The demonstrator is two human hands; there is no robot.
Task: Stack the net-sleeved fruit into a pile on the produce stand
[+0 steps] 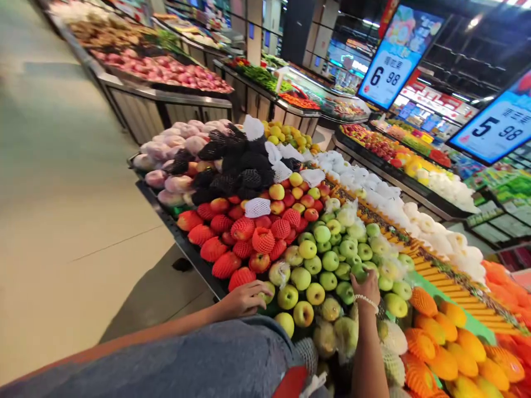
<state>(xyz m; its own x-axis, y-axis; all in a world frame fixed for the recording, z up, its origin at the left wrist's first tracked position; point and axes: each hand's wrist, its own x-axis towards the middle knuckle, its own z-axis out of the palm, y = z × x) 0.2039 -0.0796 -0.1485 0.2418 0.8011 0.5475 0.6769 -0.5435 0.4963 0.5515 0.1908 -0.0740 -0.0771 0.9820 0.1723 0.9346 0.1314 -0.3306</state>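
Note:
My left hand (248,297) is at the near left edge of a heap of green apples (330,261), its bent fingers against a yellow-green apple (269,293). The far side of that grip is hard to make out. Farther right, my right hand (366,286), with a beaded bracelet (367,301) at the wrist, has its fingers around a green apple (358,271) in the heap. Part of this apple is hidden by the hand. Red apples in red foam nets (263,240) lie just beyond my left hand.
Orange mangoes (450,346) lie at the right, with net-wrapped fruit (392,337) beside them. Black netting (244,166) and white foam sleeves (258,207) cover part of the far display. A slatted divider (440,273) runs along the right. Price screens (392,72) hang overhead.

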